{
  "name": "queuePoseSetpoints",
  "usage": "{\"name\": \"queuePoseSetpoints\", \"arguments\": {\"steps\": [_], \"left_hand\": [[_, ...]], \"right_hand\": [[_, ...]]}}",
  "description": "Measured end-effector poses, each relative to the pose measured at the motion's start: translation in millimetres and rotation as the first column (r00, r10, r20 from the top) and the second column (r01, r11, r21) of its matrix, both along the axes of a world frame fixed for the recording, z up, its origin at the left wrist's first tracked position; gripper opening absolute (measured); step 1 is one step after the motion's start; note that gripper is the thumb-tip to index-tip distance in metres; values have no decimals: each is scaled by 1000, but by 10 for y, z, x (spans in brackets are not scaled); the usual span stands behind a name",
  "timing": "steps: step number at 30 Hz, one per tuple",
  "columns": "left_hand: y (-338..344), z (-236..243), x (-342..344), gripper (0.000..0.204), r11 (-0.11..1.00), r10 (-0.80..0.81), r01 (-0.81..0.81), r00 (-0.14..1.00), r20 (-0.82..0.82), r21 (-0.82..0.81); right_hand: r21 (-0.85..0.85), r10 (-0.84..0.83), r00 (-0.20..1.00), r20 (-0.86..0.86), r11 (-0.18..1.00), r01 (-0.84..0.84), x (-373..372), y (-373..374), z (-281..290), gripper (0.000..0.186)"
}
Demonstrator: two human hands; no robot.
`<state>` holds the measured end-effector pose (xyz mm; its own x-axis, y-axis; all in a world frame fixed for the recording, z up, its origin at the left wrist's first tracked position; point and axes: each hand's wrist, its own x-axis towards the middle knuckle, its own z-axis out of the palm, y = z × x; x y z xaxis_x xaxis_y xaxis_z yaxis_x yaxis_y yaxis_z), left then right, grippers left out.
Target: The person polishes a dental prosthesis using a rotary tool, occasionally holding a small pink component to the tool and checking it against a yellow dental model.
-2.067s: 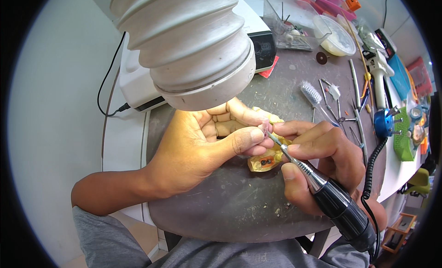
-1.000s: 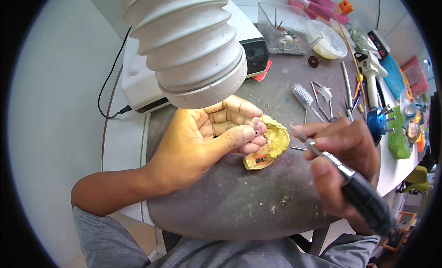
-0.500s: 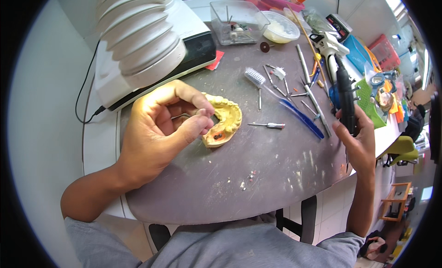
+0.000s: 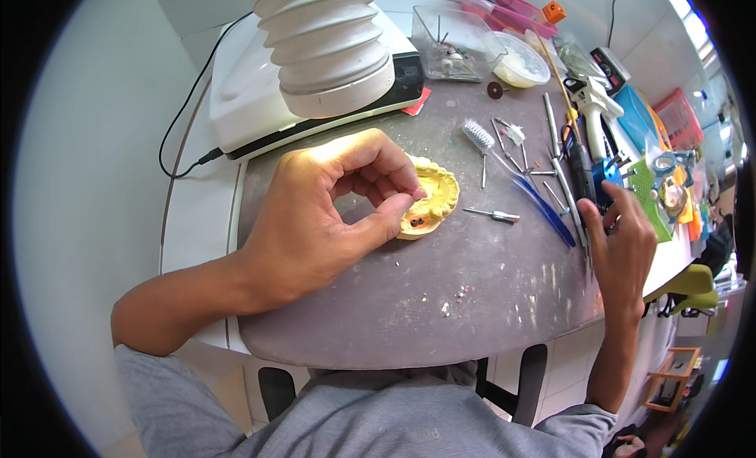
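My left hand (image 4: 315,214) pinches thumb and forefinger together; whatever small thing sits between the tips is hidden. Just beyond those fingertips lies a yellow dental cast (image 4: 441,192), a tooth arch with an orange-pink patch and dark holes at its near end. The hand covers its left side. At the right, my right hand (image 4: 622,245) has its fingers apart, with the thumb beside the lower end of a black rotary handpiece (image 4: 581,170). The handpiece lies pointing toward me, next to a blue bur holder (image 4: 608,173).
A white ribbed hose (image 4: 327,56) hangs over a white box-shaped unit (image 4: 244,88). A small screwdriver (image 4: 492,215), a blue-handled brush (image 4: 545,210) and several metal tools lie mid-right. Behind stand a clear bin (image 4: 449,44) and a round tub (image 4: 521,60). Debris (image 4: 449,307) dots the worktop.
My right hand has loosened from the handpiece, which now lies down among the tools. The left hand still pinches, close to the cast. The whole view has shifted, moving things rightward in the picture.
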<state>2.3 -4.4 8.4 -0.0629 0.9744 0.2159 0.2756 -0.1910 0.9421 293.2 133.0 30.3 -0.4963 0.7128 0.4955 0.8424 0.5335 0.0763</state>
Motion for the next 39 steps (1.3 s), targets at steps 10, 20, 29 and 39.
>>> {"name": "queuePoseSetpoints", "arguments": {"steps": [10, 20, 29, 39], "left_hand": [[1, -51, 15, 11, 999, -35, 38, 995, 89, -28], [-16, 27, -6, 17, 986, 104, -94, 992, 75, -136], [2, -103, 54, 27, 991, 47, -7, 954, -295, 134], [7, -238, 137, 36, 984, 104, -58, 957, -272, 170]], "right_hand": [[-47, 823, 516, -239, 521, -853, -1074, -311, 15, 29], [-144, 801, 528, -281, 509, -849, -1126, -208, -41, 23], [-179, 836, 502, -222, 471, -864, -1165, -176, -72, 23], [-117, 868, 487, -94, 476, -872, -1139, -165, -66, 21]]}}
